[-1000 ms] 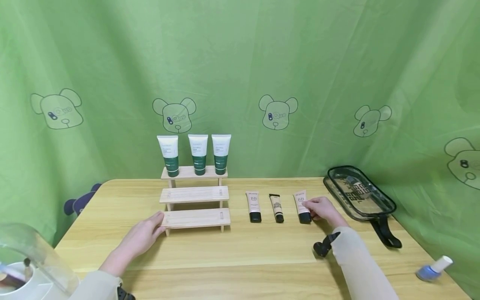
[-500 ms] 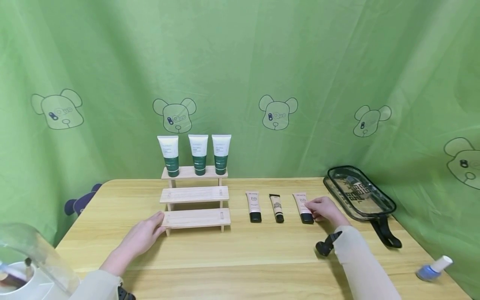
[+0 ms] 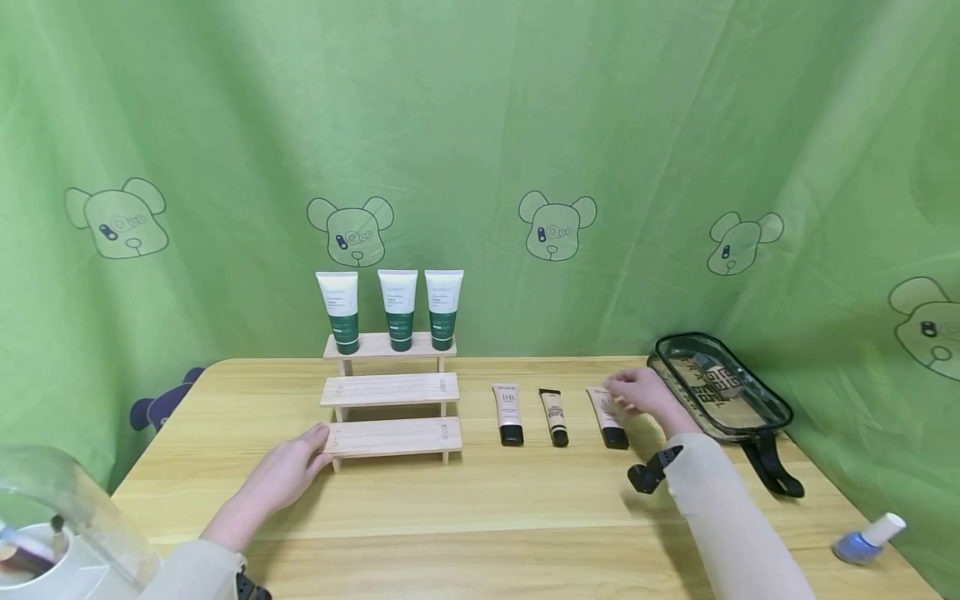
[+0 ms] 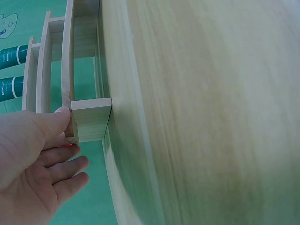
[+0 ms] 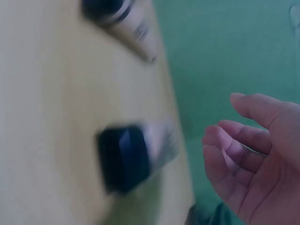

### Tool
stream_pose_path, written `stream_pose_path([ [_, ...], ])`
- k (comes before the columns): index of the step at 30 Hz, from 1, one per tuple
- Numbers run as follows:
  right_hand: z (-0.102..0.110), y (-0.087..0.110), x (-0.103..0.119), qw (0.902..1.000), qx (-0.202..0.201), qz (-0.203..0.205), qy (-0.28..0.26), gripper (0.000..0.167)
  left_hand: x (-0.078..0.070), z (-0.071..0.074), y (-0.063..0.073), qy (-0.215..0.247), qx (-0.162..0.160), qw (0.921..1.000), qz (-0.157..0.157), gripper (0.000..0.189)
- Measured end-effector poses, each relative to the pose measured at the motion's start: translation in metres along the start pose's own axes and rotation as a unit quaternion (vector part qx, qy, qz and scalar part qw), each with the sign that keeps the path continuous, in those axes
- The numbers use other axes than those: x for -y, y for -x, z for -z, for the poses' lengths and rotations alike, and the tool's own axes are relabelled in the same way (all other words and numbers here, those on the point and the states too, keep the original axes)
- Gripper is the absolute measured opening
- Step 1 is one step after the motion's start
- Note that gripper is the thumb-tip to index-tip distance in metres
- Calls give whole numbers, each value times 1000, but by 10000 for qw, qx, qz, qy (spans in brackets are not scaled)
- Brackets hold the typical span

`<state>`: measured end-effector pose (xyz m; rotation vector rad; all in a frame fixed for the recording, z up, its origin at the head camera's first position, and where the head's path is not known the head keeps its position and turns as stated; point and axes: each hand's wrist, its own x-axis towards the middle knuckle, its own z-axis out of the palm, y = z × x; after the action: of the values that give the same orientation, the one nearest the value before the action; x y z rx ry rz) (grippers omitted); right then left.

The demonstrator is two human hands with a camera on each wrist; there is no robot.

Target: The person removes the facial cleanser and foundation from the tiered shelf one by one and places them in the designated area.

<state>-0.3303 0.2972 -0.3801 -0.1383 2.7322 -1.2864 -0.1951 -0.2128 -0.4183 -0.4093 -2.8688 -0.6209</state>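
Note:
My left hand (image 3: pixel 281 471) pinches the left end of the lowest step of a three-tier wooden display stand (image 3: pixel 393 437). In the left wrist view the thumb lies over the board's edge, with the fingers (image 4: pixel 65 168) below. White-and-green squeeze tubes (image 3: pixel 399 308) stand on the top step. My right hand (image 3: pixel 641 392) hovers over the upper end of a pink BB cream tube (image 3: pixel 611 425) and overlaps it in the head view. The right wrist view shows that hand (image 5: pixel 262 154) holding nothing, its fingers loosely bent and apart from the blurred tube (image 5: pixel 136 154).
To the left of that tube lie a small beige tube (image 3: pixel 554 417) and another BB cream tube (image 3: pixel 508 417). A clear black-edged travel pouch (image 3: pixel 720 392) sits at the back right. Nail polish (image 3: pixel 862 540) stands front right, and a domed brush holder (image 3: pixel 82 550) front left.
The right hand first shifts the rightmost BB cream tube slightly right, then lets go of it and lifts up and back. The left hand stays on the stand.

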Motion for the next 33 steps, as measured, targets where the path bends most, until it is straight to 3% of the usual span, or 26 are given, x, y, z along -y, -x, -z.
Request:
stream_pose_path([
  [8,-14,-25,52,9982,38,531,-291,45,-1,0,0,-20,-35,10000,-20,43],
  [19,-55,-39,133,9930,252,950,-660,42,0,-1,0,-1,-20,10000,36,43],
  [33,-98,-53,181,9825,166,1324,-1298,47,0,0,1,8,-39,10000,5,43],
])
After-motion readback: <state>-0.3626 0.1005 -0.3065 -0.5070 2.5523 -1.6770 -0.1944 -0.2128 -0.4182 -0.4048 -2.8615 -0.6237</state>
